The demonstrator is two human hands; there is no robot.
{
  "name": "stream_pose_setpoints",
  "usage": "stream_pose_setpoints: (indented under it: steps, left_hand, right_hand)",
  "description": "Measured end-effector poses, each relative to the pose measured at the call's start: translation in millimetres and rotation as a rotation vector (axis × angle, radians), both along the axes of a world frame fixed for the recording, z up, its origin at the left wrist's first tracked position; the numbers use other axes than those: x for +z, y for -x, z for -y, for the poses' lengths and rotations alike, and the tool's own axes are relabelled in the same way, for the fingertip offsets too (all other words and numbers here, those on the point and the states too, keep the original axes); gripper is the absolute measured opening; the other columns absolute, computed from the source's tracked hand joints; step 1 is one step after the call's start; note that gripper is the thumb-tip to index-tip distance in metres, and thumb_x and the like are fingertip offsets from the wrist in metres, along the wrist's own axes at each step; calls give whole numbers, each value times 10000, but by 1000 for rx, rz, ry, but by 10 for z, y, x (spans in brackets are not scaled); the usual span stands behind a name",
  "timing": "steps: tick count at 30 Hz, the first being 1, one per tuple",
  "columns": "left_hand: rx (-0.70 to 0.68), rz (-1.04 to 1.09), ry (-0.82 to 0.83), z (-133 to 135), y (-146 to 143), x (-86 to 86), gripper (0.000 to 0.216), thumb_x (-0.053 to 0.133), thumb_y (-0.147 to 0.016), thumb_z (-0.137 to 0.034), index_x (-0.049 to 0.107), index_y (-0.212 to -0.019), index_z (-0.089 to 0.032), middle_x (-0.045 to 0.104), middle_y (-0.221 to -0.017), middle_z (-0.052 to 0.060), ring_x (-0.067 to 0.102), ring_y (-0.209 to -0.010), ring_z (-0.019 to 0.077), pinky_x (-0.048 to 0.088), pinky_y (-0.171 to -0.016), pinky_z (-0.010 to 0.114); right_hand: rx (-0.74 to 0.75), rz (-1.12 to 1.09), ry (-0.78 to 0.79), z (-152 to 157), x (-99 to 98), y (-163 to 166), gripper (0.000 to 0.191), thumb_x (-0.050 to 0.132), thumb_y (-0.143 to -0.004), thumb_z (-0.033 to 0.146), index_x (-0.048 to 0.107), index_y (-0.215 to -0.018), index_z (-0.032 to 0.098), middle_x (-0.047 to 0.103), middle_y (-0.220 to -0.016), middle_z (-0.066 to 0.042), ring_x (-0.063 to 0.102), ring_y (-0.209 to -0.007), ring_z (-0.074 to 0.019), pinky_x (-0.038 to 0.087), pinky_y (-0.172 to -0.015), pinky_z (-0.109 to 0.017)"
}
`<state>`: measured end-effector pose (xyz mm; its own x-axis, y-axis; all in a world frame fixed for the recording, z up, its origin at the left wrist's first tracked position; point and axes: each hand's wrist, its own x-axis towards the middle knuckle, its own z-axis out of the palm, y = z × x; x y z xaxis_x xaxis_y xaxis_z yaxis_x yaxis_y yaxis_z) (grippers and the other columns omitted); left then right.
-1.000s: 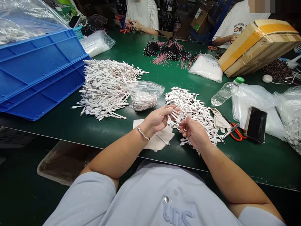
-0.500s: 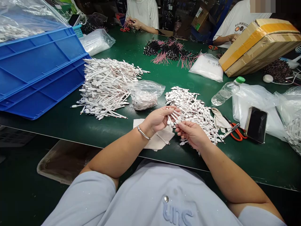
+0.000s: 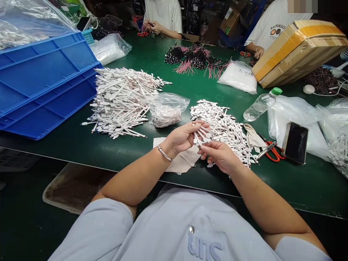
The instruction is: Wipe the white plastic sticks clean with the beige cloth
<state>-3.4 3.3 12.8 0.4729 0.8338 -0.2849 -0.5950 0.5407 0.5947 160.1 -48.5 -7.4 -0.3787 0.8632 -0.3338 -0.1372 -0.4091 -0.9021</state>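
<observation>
My left hand (image 3: 181,138) is closed around a fanned bunch of short white cables (image 3: 202,133), their plug ends pointing down and toward my right. Thumb and fingers of my right hand (image 3: 219,155) pinch at one plug at the lower edge of that bunch. Under the hands lies a pale cloth (image 3: 174,167) with a single white cable (image 3: 187,159) on it. A pile of similar white cables (image 3: 231,132) spreads behind and beside my right hand. To the left is a larger heap of white cables (image 3: 119,98), with a clear bag of cables (image 3: 165,116) between the two piles.
Blue crates (image 3: 49,72) stand at left. On the right are a bottle (image 3: 259,107), a crumpled cloth (image 3: 254,137), orange-handled scissors (image 3: 274,155), a phone (image 3: 295,143) and a tilted carton (image 3: 296,54). Two people sit across the table, near black-and-pink wires (image 3: 195,59).
My right hand has shifted slightly left along the plug ends of the bunch. My left hand keeps its hold. Across the table, the right-hand person's hand has moved left and down.
</observation>
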Motion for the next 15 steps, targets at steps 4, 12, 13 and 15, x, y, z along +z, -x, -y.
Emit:
stream_pose_setpoints:
  steps: [4, 12, 13, 15]
  left_hand:
    - [-7, -2, -29, 7, 2, -12, 162, 490, -848, -68, 637, -906, -104, 686, -923, 78, 661, -843, 160, 486, -833, 300]
    - [-22, -38, -3, 5, 5, -23, 146, 509, -826, -73, 630, -901, -105, 689, -917, 85, 663, -823, 165, 496, -828, 315]
    - [-21, -46, 12, 2, 3, -24, 147, 505, -824, -65, 627, -897, -103, 691, -907, 87, 664, -820, 165, 495, -837, 319]
    - [-15, -60, 36, -4, -2, -23, 151, 493, -822, -48, 624, -882, -97, 693, -885, 90, 666, -809, 161, 494, -846, 315]
  right_hand:
    - [-36, 18, -78, 18, 6, 34, 386, 830, -671, 463, 661, -738, 122, 634, -782, -77, 548, -604, -112, 416, -437, -116]
    - [-54, 76, -134, 26, 27, 39, 409, 807, -678, 495, 642, -719, 124, 626, -747, -63, 551, -601, -116, 422, -438, -122]
    - [-34, 79, -134, 24, 30, 27, 411, 804, -682, 501, 647, -727, 123, 626, -745, -65, 554, -600, -119, 423, -434, -125]
    - [29, 99, -117, 19, 43, -6, 428, 801, -684, 517, 656, -743, 119, 627, -733, -69, 554, -576, -122, 421, -419, -131]
